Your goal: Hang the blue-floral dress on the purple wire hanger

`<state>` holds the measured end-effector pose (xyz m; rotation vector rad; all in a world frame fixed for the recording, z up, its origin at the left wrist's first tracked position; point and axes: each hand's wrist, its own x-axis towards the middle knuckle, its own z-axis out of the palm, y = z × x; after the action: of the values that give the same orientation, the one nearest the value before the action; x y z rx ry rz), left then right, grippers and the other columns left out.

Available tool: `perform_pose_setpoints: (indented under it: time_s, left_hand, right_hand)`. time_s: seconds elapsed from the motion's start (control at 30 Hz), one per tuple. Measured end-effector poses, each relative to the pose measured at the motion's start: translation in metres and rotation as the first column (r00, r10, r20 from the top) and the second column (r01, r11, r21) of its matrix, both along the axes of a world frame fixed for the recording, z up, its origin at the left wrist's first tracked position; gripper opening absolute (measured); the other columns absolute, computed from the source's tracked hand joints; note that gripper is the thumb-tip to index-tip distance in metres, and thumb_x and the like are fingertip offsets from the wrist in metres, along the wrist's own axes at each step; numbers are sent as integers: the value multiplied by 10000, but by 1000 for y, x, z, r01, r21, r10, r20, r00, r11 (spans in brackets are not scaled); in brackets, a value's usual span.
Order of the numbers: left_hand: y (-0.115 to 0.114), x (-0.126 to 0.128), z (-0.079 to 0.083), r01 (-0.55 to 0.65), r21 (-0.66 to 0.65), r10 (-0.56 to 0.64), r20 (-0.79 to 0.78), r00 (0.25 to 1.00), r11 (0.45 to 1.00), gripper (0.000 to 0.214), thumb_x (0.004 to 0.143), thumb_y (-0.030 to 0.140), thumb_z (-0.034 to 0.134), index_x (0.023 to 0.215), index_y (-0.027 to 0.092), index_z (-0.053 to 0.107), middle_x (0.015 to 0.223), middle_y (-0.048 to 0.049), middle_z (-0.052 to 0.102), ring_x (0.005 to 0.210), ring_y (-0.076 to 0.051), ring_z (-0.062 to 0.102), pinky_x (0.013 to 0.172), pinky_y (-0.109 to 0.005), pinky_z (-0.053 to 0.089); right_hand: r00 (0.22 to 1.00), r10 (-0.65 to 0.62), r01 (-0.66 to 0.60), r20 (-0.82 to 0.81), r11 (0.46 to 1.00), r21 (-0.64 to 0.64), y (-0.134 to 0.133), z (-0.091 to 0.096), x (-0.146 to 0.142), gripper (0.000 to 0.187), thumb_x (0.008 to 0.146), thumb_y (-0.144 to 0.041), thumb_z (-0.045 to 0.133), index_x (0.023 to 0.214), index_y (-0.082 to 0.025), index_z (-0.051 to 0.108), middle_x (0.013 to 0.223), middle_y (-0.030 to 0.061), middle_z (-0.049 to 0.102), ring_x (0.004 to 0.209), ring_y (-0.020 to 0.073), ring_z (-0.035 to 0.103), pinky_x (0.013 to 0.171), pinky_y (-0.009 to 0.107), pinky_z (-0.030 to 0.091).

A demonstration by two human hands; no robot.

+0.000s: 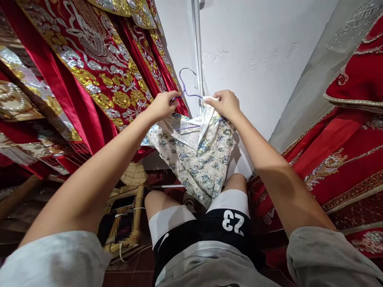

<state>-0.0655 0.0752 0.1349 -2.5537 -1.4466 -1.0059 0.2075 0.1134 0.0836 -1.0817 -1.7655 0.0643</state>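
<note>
A white garment with a blue and yellow floral print (196, 159) hangs in front of me on a purple wire hanger (184, 85). Its V-shaped neckline faces me, and the hanger's lower bar shows through the neck opening. My left hand (163, 107) is closed in a pinch on the hanger's left arm, close to the garment's shoulder. With thumb and fingers, my right hand (226, 104) pinches the white edge of the garment's right shoulder over the hanger's other arm. The garment's lower end hangs down between my knees.
Red embroidered cloths with gold and silver sequins (119, 83) hang at the left. More red beaded garments (338, 159) hang at the right. A white wall (251, 52) stands ahead. On a bamboo stool (139, 211) at lower left lie a phone (123, 202) and a white cable.
</note>
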Motion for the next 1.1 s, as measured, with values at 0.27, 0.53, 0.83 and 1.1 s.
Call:
perform_pose_setpoints:
  time_s: [0.27,0.53,0.83,1.1]
  left_hand:
    - [16,48,-43,119,116,-127,67,990,986,230,910,150,511,1018,142,714,1056,-117,748,994,-251,676,967,-386,505]
    - [35,40,-83,118,239,-158,156,975,964,218,935,142,459,968,191,668,962,-104,666,940,-243,621,900,-363,480]
    - [32,38,-89,153,266,-201,164,966,952,309,932,89,397,1064,208,649,1122,-115,676,1069,-242,613,968,-373,458]
    - [41,42,-99,98,299,-154,169,973,949,324,967,116,362,1092,217,643,1071,-108,698,1050,-258,610,993,-418,432]
  right_hand:
    - [965,-259,261,26,963,-74,-57,-31,33,323,932,-492,618,831,-194,690,789,69,608,892,260,587,836,409,441]
    - [922,-306,239,-239,932,-271,-113,-176,-44,326,978,-491,540,847,-207,629,926,95,702,1019,273,610,952,396,437]
    - [916,-324,49,-236,674,-737,-80,-219,-84,407,978,-311,440,663,-200,672,613,18,680,628,169,609,628,247,376]
    - [938,-256,25,-235,726,-687,-74,-225,-83,452,958,-516,514,662,-201,647,681,48,702,659,184,622,622,251,384]
